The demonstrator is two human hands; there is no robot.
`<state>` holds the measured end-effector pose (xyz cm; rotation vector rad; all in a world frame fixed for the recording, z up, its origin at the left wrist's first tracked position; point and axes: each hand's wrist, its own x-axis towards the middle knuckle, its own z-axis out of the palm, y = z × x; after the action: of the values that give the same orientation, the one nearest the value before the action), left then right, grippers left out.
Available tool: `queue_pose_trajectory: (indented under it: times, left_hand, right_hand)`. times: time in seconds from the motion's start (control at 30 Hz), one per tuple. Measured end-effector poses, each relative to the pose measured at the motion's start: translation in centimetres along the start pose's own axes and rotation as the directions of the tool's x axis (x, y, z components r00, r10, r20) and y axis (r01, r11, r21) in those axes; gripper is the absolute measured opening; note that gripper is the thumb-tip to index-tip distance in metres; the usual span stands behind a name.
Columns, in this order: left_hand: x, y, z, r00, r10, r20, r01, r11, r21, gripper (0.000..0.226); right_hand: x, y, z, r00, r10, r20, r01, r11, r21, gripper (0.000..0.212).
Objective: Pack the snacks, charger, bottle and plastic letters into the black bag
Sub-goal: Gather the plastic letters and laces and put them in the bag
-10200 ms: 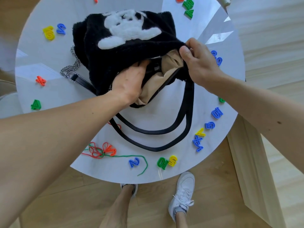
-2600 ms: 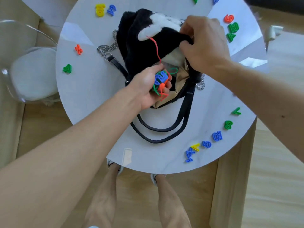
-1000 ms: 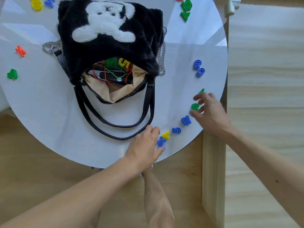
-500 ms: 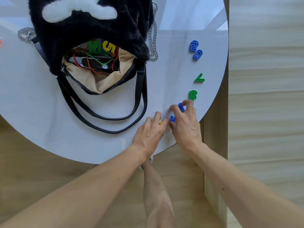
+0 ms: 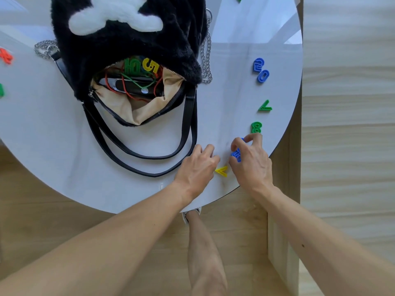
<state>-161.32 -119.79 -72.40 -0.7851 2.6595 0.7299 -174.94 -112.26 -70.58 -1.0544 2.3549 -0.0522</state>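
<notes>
The black fluffy bag [image 5: 119,45] lies open on the round white table [image 5: 53,146], its tan lining showing. Inside are a dark object, red and green cords, a green piece and a yellow 5 [image 5: 151,65]. My right hand [image 5: 250,163] pinches blue plastic pieces [image 5: 236,154] near the table's front edge. My left hand [image 5: 197,167] is curled on the table beside a yellow piece [image 5: 221,171]; what it holds is hidden. Loose on the right lie a green 8 [image 5: 256,127], a green V-shaped piece [image 5: 265,106] and a blue 20 [image 5: 260,70].
The bag's two black straps [image 5: 188,129] loop toward my left hand, and a metal chain [image 5: 206,60] hangs at its right side. A red piece [image 5: 6,57] and a green piece [image 5: 1,89] lie at the far left. Below the table edge are wooden floor and my legs.
My right hand has gathered blue pieces off the table and now pinches them. My left hand has curled beside the yellow piece, which now lies uncovered.
</notes>
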Motion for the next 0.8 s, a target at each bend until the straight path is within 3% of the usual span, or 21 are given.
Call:
queue_pose_trajectory:
  times: [0.07, 0.1, 0.13, 0.2, 0.27, 0.3, 0.37, 0.47, 0.5, 0.57, 0.67, 0.73, 0.8]
  left_hand:
    - [0.3, -0.4, -1.1, 0.992, -0.078, -0.094, 0.045, 0.948, -0.314, 0.005]
    - [0.4, -0.4, -1.8, 0.976, -0.189, -0.106, 0.11, 0.852, -0.511, 0.003]
    - [0.7, -0.2, -2.5, 0.945, -0.322, -0.064, 0.189, 0.694, -0.695, 0.002]
    - [1.4, 0.2, -3.5, 0.854, -0.495, 0.161, 0.311, 0.238, -0.92, 0.006]
    - [1.7, 0.1, -4.2, 0.799, -0.477, 0.365, 0.314, -0.186, -0.931, 0.013]
    - [1.8, 0.0, -4.3, 0.793, -0.428, 0.434, 0.297, -0.351, -0.888, 0.015]
    - [1.7, -0.1, -4.7, 0.793, -0.319, 0.519, 0.28, -0.566, -0.775, 0.015]
    - [1.9, 0.4, -5.3, 0.794, -0.189, 0.578, 0.293, -0.714, -0.636, 0.009]
    - [2.0, 0.7, -5.6, 0.795, -0.153, 0.588, 0.31, -0.73, -0.609, 0.011]
    - [2.2, 1.5, -6.2, 0.802, -0.09, 0.591, 0.358, -0.719, -0.596, 0.025]
    - [2.5, 1.9, -6.4, 0.802, -0.026, 0.596, 0.398, -0.721, -0.567, 0.051]
    - [2.5, 1.8, -6.7, 0.792, -0.016, 0.61, 0.414, -0.721, -0.556, 0.047]
    - [2.5, 1.4, -6.7, 0.786, -0.041, 0.617, 0.424, -0.691, -0.585, 0.032]
  right_hand:
    - [0.1, -0.1, -0.3, 1.0, 0.009, -0.029, -0.006, 0.994, 0.106, 0.014]
    - [0.2, -0.3, -0.5, 0.998, 0.01, -0.054, 0.0, 0.984, 0.179, 0.014]
    - [0.3, -0.4, -0.7, 0.997, 0.02, -0.078, 0.001, 0.967, 0.256, 0.013]
    - [0.4, -0.6, -1.0, 0.993, 0.087, -0.076, -0.049, 0.913, 0.406, 0.012]
    - [0.5, -0.9, -1.3, 0.981, 0.196, 0.004, -0.167, 0.823, 0.543, 0.012]
    - [0.5, -1.1, -1.7, 0.969, 0.24, 0.053, -0.22, 0.752, 0.621, 0.012]
    - [0.5, -1.7, -3.0, 0.961, 0.239, 0.137, -0.256, 0.593, 0.763, 0.014]
    - [0.3, -3.2, -5.1, 0.983, 0.039, 0.178, -0.175, 0.472, 0.864, 0.018]
    - [0.0, -3.7, -5.6, 0.986, -0.014, 0.164, -0.136, 0.497, 0.857, 0.017]
    - [-0.4, -4.5, -6.3, 0.991, -0.095, 0.093, -0.009, 0.654, 0.756, 0.016]
    - [-0.7, -5.2, -6.8, 0.955, -0.295, 0.006, 0.261, 0.852, 0.454, 0.015]
    - [-0.5, -5.3, -7.0, 0.92, -0.392, -0.008, 0.371, 0.863, 0.344, 0.021]
    - [-0.3, -5.2, -7.0, 0.893, -0.447, -0.041, 0.43, 0.826, 0.363, 0.026]
